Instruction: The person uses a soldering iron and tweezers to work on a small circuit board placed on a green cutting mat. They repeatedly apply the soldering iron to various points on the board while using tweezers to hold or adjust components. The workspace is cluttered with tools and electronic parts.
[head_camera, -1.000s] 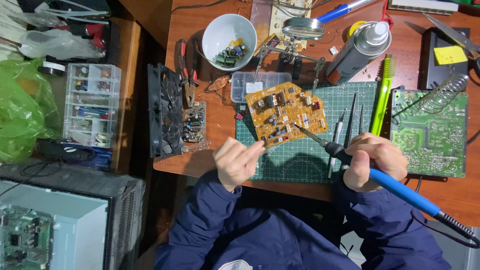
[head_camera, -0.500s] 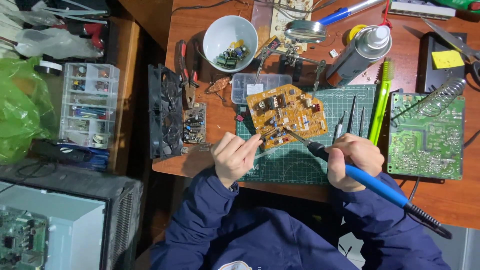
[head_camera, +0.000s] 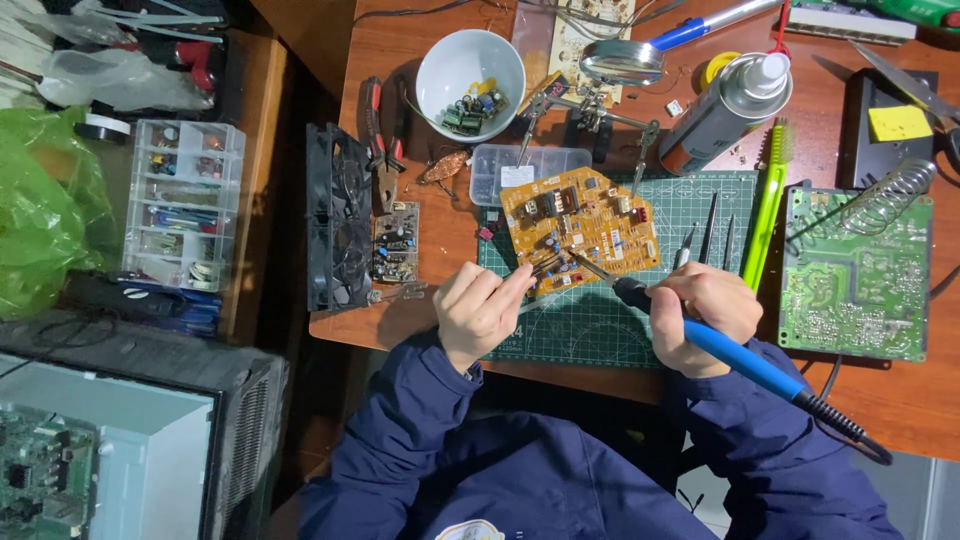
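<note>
A yellow circuit board (head_camera: 580, 225) lies on the green cutting mat (head_camera: 600, 330), held partly by the clips of a helping-hands stand (head_camera: 590, 110). My right hand (head_camera: 700, 315) grips a blue-handled soldering iron (head_camera: 740, 360), whose tip touches the board's near edge. My left hand (head_camera: 480, 310) pinches a thin tool, which looks like tweezers (head_camera: 545, 268), against the same spot on the board.
A white bowl (head_camera: 470, 70) of small parts, a spray can (head_camera: 725, 105), a green brush (head_camera: 768, 200), a green circuit board (head_camera: 855, 275) with an iron stand coil, pliers (head_camera: 380, 150), a black fan (head_camera: 335, 230), a small board (head_camera: 397, 243), a parts organiser (head_camera: 185, 205).
Both hands moved up toward the yellow board. The iron's tip and the left hand's thin tool now meet at the board's near edge.
</note>
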